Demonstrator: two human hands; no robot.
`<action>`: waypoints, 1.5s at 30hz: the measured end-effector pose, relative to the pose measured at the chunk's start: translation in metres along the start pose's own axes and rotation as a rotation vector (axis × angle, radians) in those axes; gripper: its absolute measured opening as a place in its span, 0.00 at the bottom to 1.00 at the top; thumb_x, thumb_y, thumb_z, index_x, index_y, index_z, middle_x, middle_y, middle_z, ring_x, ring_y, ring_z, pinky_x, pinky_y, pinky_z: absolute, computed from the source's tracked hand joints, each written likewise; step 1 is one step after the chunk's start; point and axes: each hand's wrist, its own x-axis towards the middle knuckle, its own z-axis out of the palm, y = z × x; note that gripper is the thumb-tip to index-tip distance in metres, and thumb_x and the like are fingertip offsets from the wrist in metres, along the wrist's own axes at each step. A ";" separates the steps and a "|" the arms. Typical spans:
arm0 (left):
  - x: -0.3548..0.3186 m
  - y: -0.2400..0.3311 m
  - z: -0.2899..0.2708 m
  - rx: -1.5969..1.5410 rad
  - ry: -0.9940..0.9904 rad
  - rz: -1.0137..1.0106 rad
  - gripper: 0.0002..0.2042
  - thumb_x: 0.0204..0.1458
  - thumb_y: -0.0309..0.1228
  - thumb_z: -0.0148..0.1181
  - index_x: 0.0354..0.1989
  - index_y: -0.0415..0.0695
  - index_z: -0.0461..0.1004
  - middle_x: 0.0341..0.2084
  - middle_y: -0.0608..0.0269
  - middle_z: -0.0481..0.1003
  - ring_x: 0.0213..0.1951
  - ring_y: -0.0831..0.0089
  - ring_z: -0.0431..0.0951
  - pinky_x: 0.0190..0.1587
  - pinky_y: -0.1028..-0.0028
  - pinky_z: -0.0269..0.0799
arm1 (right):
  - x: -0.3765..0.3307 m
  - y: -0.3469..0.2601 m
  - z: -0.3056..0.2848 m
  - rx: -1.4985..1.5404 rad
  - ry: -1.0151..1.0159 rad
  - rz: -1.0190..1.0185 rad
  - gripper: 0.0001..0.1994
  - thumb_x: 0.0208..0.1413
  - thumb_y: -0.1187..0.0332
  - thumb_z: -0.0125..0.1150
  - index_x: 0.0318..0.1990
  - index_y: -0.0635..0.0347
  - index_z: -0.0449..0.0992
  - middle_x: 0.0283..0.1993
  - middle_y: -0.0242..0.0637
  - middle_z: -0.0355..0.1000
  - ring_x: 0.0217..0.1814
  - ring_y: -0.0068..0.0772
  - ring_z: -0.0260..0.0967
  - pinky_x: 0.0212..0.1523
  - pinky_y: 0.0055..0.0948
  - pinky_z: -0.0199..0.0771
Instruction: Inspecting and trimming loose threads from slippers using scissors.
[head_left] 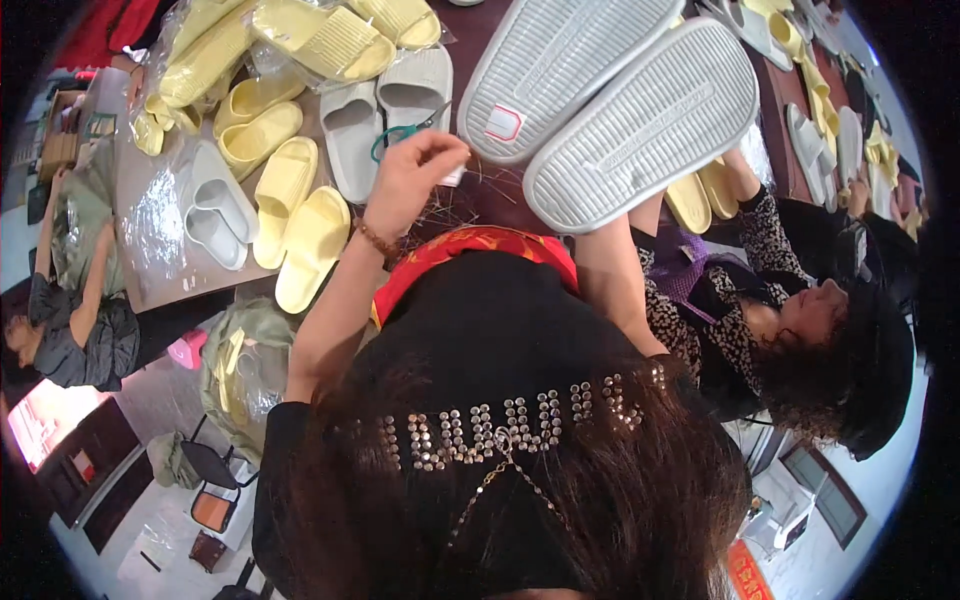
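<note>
A pair of grey slippers (640, 130) is held up in front of me, ribbed soles facing me. A small white label with a red border (503, 123) is on one sole. My right forearm (612, 275) runs up behind the slippers; the hand itself is hidden by them. Left of the soles, my left hand (415, 165) is closed in a pinch, thumb against fingers; what it holds, if anything, is too small to make out. Just beyond that hand are scissors with teal handles (395, 135). A white piece (453, 177) shows beside its fingertips.
Yellow slippers (285, 190) and grey slippers (218, 205) cover the dark red table's left side, several in clear plastic. Loose thin strands (470, 205) lie before me. One person (780, 300) works close on my right; another (75, 310) stands at the far left.
</note>
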 end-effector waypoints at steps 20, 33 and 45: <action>0.031 -0.001 0.014 0.448 0.341 0.278 0.09 0.39 0.32 0.59 0.23 0.38 0.72 0.20 0.58 0.73 0.24 0.68 0.73 0.28 0.72 0.68 | -0.001 0.025 0.002 -0.194 -0.076 -0.049 0.26 0.52 0.60 0.51 0.57 0.57 0.53 0.55 0.41 0.55 0.56 0.36 0.55 0.53 0.33 0.62; 0.037 0.002 0.011 0.502 0.397 0.339 0.09 0.39 0.31 0.57 0.23 0.37 0.72 0.19 0.55 0.73 0.22 0.66 0.74 0.26 0.71 0.68 | -0.003 0.009 0.005 -0.199 -0.104 0.018 0.26 0.53 0.61 0.49 0.58 0.58 0.51 0.55 0.42 0.56 0.55 0.36 0.56 0.52 0.32 0.63; 0.030 -0.011 0.000 -0.160 0.240 0.234 0.06 0.46 0.28 0.53 0.25 0.37 0.70 0.19 0.66 0.71 0.23 0.78 0.71 0.27 0.77 0.66 | -0.006 -0.005 -0.058 -0.198 -0.018 0.008 0.25 0.52 0.62 0.50 0.56 0.59 0.53 0.53 0.41 0.58 0.54 0.36 0.57 0.51 0.31 0.64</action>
